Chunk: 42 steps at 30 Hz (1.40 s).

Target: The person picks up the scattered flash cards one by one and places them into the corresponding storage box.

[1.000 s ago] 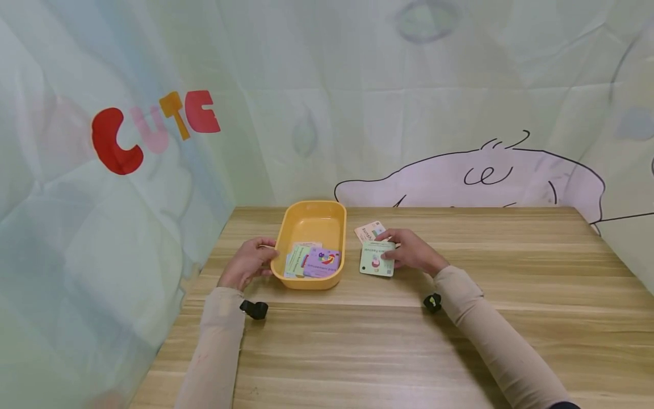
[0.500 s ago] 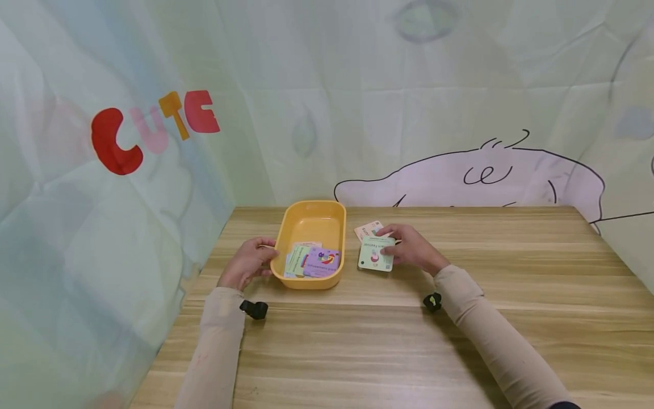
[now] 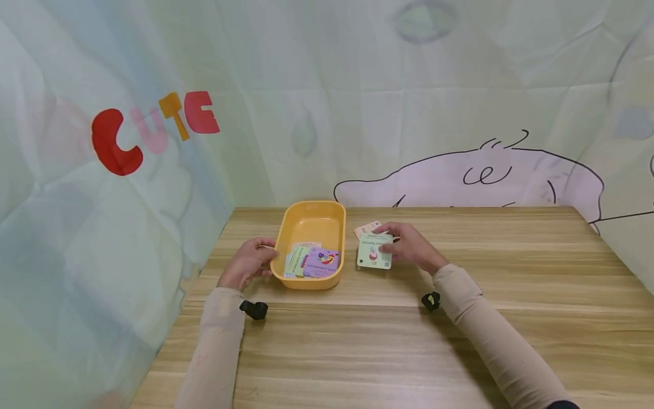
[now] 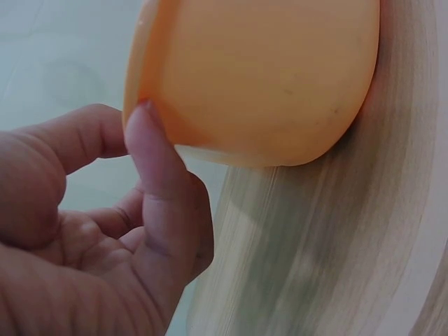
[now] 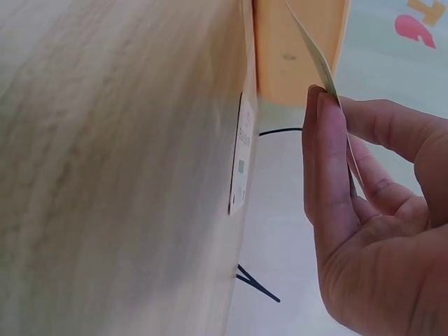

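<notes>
My left hand (image 3: 248,264) pinches the left rim of a yellow plastic tray (image 3: 313,227), its thumb and a finger on either side of the edge in the left wrist view. Inside the tray's near end lie several small printed cards, with a purple card (image 3: 323,266) on top and a green one (image 3: 300,260) beside it. To the tray's right, my right hand (image 3: 415,249) pinches a pale green card (image 3: 369,255) between thumb and fingers. The right wrist view shows this card (image 5: 313,52) edge-on, raised off the table. Behind it a peach card (image 3: 365,228) lies flat, partly hidden.
The wood-grain table (image 3: 357,352) ends at the back against a printed cloth backdrop (image 3: 306,102). More cloth runs along the left side. A black wrist device (image 3: 254,309) shows at the left wrist and another device (image 3: 431,301) at the right.
My right hand has shifted slightly left and away from me with the green card, which covers more of the peach card. The left hand and the tray stay where they were.
</notes>
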{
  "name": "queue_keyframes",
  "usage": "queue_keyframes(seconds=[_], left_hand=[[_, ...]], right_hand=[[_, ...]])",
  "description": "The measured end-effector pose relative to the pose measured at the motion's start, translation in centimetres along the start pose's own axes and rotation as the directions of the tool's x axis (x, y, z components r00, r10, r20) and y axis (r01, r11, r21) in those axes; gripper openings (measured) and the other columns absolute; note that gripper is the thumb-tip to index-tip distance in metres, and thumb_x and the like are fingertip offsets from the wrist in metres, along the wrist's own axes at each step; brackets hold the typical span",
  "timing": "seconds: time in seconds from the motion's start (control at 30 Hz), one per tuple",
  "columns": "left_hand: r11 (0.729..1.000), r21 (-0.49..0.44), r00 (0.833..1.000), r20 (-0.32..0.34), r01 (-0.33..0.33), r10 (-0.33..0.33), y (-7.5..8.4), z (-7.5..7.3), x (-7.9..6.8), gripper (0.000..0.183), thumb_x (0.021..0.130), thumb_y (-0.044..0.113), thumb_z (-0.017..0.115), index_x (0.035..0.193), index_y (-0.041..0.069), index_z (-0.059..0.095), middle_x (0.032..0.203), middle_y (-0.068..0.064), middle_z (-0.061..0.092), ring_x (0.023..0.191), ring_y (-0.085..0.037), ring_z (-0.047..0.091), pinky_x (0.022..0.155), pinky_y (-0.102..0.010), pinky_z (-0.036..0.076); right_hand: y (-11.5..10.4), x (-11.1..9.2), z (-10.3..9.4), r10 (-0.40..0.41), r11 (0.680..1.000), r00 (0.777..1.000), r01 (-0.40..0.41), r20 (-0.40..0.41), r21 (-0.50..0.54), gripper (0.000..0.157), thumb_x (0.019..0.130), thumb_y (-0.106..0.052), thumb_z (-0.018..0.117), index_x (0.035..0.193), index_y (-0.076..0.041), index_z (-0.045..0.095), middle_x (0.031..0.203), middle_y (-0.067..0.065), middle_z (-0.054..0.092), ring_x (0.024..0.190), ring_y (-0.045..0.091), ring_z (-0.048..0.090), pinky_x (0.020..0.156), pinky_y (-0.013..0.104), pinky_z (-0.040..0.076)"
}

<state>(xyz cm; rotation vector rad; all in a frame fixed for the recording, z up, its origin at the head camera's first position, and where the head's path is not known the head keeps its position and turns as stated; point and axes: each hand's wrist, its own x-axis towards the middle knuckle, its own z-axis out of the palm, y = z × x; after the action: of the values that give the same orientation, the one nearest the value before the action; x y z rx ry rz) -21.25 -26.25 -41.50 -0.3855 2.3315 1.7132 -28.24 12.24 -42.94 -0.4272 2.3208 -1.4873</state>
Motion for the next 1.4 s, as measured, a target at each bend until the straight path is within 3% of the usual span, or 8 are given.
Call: queue_keyframes(seconds=[0.4,1.0,1.4], left_hand=[[1.000,-0.001,1.000,0.001,0.005,-0.005,0.0,0.0,0.0,0.038,0.101,0.015,0.059,0.136,0.003,0.051,0.114,-0.013,0.062,0.085,-0.017,0.062,0.068,-0.028,0.059],[1.000,0.004,1.000,-0.006,0.013,-0.013,0.1,0.1,0.0,0.038,0.102,0.015,0.059,0.136,0.002,0.051,0.115,-0.014,0.063,0.084,-0.017,0.063,0.067,-0.026,0.059],[1.000,-0.006,1.000,0.002,0.005,-0.005,0.0,0.0,0.0,0.037,0.102,0.015,0.060,0.136,0.003,0.051,0.113,-0.014,0.064,0.083,-0.017,0.064,0.066,-0.026,0.059]], right_hand=[[-0.9,-0.1,0.1,-0.026,1.000,1.000,0.026,-0.015,0.011,0.042,0.092,0.002,0.070,0.133,-0.006,0.063,0.130,0.020,0.058,0.104,0.028,0.064,0.079,0.034,0.061],[-2.1,-0.1,0.3,-0.012,1.000,1.000,0.012,-0.018,-0.003,0.042,0.093,-0.002,0.070,0.133,-0.014,0.064,0.127,0.014,0.061,0.102,0.027,0.065,0.079,0.037,0.061],[-2.4,0.0,0.7,-0.047,0.998,0.998,0.049,-0.039,0.041,0.042,0.093,-0.006,0.071,0.134,-0.015,0.063,0.126,0.011,0.063,0.103,0.028,0.066,0.079,0.037,0.061]])
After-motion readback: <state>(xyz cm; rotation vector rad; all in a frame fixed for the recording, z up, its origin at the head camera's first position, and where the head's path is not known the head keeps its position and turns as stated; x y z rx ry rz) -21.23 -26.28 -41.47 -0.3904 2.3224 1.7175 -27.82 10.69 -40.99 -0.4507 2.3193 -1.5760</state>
